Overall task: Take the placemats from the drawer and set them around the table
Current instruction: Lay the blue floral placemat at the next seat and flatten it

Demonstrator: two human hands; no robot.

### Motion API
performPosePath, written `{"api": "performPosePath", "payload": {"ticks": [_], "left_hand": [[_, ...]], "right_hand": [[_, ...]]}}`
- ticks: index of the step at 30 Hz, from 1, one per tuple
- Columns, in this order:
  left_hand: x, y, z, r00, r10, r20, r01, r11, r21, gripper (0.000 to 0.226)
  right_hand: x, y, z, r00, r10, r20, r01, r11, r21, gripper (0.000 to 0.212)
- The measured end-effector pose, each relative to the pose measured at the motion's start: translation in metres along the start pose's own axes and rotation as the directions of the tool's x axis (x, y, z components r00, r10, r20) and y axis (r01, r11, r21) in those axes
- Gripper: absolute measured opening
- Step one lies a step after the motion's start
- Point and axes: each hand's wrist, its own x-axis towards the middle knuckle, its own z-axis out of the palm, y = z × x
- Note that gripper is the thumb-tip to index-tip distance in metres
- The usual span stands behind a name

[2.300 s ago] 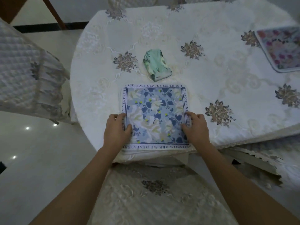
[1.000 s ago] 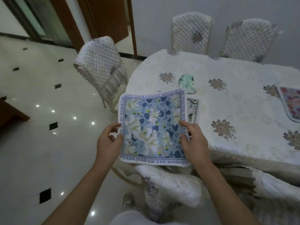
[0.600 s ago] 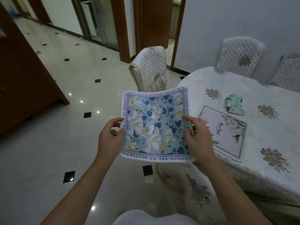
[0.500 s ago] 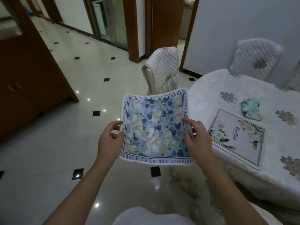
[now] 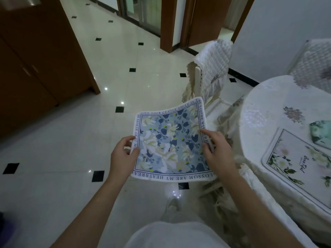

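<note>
Your left hand (image 5: 121,156) and right hand (image 5: 217,149) pinch the blue placemat (image 5: 170,140) at its sides, seemingly left of the table (image 5: 265,108).

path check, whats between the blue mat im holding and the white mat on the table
Head view: the right hand on the blue mat, then bare tablecloth up to the white mat.

Cloth-covered table (image 5: 265,104) carrying a white floral placemat (image 5: 300,163), with a small green packet (image 5: 320,133) at its far corner.
</note>
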Motion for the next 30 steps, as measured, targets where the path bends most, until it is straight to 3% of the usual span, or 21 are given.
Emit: {"api": "performPosePath", "payload": {"ticks": [6,14,18,23,30], "left_hand": [[0.058,-0.017,0.008,0.995,-0.094,-0.02,0.095,0.994,0.054,0.037],[0.172,0.012,0.014,0.996,-0.047,-0.078,0.061,0.982,0.18,0.041],[0.231,0.057,0.036,0.995,0.046,-0.085,-0.032,0.986,0.161,0.038],[0.296,0.112,0.088,0.991,0.137,0.009,-0.137,0.983,0.126,0.032],[0.382,0.159,0.198,0.941,0.221,0.255,-0.238,0.971,0.038,0.027]], "right_hand": [[0.065,0.02,0.053,0.991,0.026,0.128,-0.027,1.0,0.003,0.044],[0.192,0.04,0.104,0.981,0.051,0.188,-0.063,0.996,0.057,0.04],[0.261,0.047,0.088,0.994,0.064,0.086,-0.071,0.994,0.085,0.039],[0.31,0.068,0.043,0.98,0.177,-0.095,-0.163,0.977,0.134,0.041],[0.334,0.128,-0.006,0.861,0.429,-0.275,-0.405,0.903,0.14,0.034]]}}
